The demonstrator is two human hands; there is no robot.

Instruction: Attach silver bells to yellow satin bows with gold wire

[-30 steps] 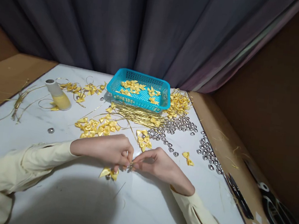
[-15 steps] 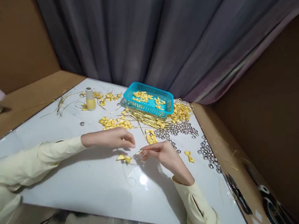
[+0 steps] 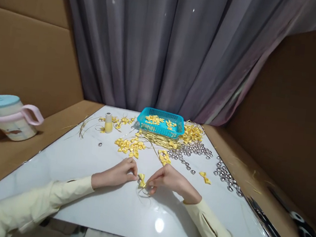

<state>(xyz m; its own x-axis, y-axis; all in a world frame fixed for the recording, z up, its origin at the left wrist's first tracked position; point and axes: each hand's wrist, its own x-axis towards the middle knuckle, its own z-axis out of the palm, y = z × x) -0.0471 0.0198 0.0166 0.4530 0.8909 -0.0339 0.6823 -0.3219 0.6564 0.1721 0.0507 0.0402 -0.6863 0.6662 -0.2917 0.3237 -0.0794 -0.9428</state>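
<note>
A small yellow ribbon bow with a silver bead at its side is between my hands, just above the white tabletop. My left hand pinches the bow's left side near the bead with thumb and fingertips. Close against the bow's right end, the fingers of my right hand are pinched together on a thin gold cord, whose loop hangs below the bow. Exact contact at the right fingertips is partly hidden. Beyond my hands lie several loose yellow bows and a smaller group of bows.
A blue basket holds yellow bows, with a gold cord bundle before it. Silver beads spread rightward. A small bottle stands back left, a lidded cup farther left. Tweezers and scissors lie right.
The bow was lying on the table and is now raised between my hands. My left hand has come down to it, and my right has moved in beside it. The view has tilted up.
</note>
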